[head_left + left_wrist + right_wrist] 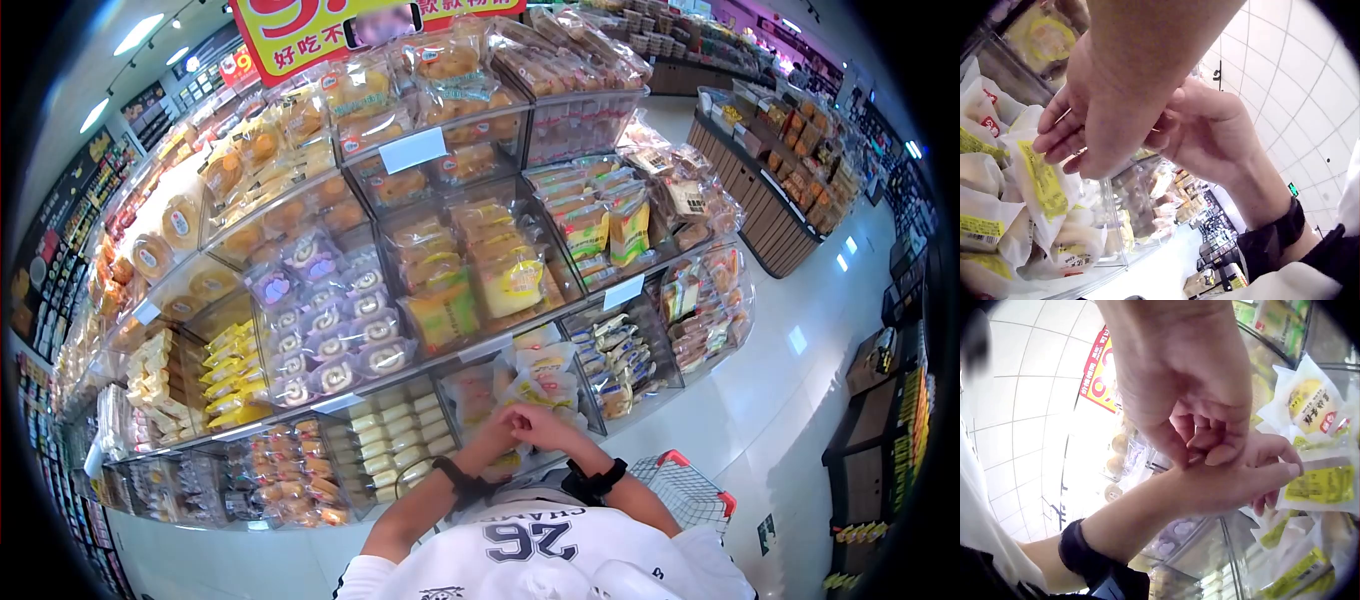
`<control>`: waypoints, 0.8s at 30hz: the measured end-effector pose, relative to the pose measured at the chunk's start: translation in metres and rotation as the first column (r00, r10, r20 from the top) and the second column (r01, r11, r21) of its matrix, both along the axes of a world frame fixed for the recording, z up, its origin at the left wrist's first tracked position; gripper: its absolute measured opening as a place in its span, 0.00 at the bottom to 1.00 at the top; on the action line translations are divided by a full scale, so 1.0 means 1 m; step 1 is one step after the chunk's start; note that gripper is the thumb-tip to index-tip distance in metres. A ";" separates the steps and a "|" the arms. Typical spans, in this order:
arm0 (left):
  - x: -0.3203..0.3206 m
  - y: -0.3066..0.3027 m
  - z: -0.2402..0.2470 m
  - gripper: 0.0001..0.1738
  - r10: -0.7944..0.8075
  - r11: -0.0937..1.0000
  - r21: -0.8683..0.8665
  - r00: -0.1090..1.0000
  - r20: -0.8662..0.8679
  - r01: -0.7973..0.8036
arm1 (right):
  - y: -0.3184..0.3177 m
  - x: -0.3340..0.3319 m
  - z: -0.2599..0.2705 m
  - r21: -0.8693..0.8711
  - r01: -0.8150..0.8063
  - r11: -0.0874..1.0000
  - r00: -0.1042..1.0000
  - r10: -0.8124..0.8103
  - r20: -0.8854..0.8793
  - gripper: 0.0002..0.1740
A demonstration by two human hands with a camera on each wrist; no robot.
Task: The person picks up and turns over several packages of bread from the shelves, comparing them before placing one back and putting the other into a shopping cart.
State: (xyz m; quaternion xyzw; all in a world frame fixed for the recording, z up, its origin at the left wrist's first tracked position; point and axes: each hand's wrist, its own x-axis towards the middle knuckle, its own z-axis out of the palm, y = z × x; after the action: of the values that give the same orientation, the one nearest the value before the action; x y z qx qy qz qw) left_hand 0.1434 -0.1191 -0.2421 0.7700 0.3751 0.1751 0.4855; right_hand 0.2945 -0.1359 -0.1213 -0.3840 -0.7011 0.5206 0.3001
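Both hands meet over a bin of baked goods in white wrappers with yellow labels [545, 375]. My right hand [1188, 387] comes from above in the right wrist view, its thumb and curled fingertips gripping at my left wrist. My left hand [1107, 115] has loosely bent fingers and holds nothing. Its fingers overlap a white wrapped pack [1044, 178] in the left wrist view. In the right wrist view another pack [1307, 403] lies past those fingers. Each forearm carries a black wristband [595, 482].
A tiered display with clear bin walls stands in front, holding purple-wrapped rolls [335, 320], yellow packs [235, 370] and small white cakes [400, 435]. A shopping basket [685, 495] with red corners is at my right. Shelves [885, 440] stand across the aisle.
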 end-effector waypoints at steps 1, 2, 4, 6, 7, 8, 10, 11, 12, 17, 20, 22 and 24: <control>-0.001 -0.001 0.007 0.08 -0.021 1.000 0.011 0.998 -0.051 0.022 | 0.001 -0.001 0.001 0.002 -0.001 1.000 1.000 0.001 0.003 0.19; -0.004 -0.004 0.015 0.08 -0.001 1.000 0.017 1.000 0.004 0.001 | 0.002 -0.001 0.002 0.016 -0.013 1.000 1.000 0.012 0.021 0.19; -0.009 -0.011 0.024 0.08 0.038 0.999 0.025 0.992 0.117 -0.041 | 0.000 -0.004 0.014 0.042 -0.035 0.999 0.998 0.033 0.059 0.19; -0.011 -0.010 0.032 0.10 0.052 0.998 -0.035 0.987 0.154 -0.047 | -0.001 -0.006 0.028 0.054 -0.020 0.998 0.997 0.017 0.071 0.19; -0.011 -0.010 0.035 0.10 0.060 0.997 -0.066 0.983 0.171 -0.050 | -0.001 -0.006 0.031 0.058 -0.014 0.998 0.997 0.009 0.077 0.19; -0.012 -0.013 0.034 0.10 0.075 0.997 0.001 0.980 0.185 -0.077 | -0.002 -0.007 0.028 0.059 -0.017 0.998 0.997 0.012 0.079 0.19; -0.013 -0.018 0.033 0.10 0.099 0.982 0.135 0.971 0.216 -0.130 | -0.001 -0.007 0.018 0.061 -0.021 0.998 0.996 0.016 0.085 0.19; -0.011 -0.018 0.032 0.10 0.135 0.990 0.015 0.963 0.232 -0.142 | -0.002 -0.006 0.013 0.054 -0.024 0.998 0.996 0.019 0.082 0.19; -0.007 -0.018 0.031 0.10 0.172 0.983 -0.106 0.955 0.242 -0.150 | -0.002 -0.004 0.009 0.046 -0.027 0.999 0.997 0.023 0.079 0.19; 0.004 -0.011 -0.010 0.10 0.006 0.974 0.228 0.999 -0.038 0.003 | -0.003 0.000 -0.018 -0.014 -0.013 1.000 0.999 0.014 0.044 0.20; 0.003 -0.011 -0.020 0.10 -0.058 0.900 0.380 0.921 -0.385 0.215 | -0.008 0.002 -0.025 -0.072 0.008 0.997 1.000 -0.007 0.014 0.20; -0.009 -0.010 -0.057 0.10 -0.096 0.924 0.317 0.933 -0.347 0.213 | -0.012 -0.001 -0.011 -0.090 -0.004 0.996 0.999 0.009 0.051 0.20; -0.008 -0.017 -0.053 0.10 -0.063 0.937 0.303 0.937 -0.345 0.175 | -0.015 -0.004 -0.010 -0.077 0.018 0.997 0.996 -0.011 0.084 0.20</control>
State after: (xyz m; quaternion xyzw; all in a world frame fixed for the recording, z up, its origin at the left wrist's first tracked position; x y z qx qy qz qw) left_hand 0.1359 -0.1365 -0.2952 0.8800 0.3685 0.0739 0.2903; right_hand 0.2904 -0.1513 -0.1313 -0.4220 -0.6893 0.5288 0.2592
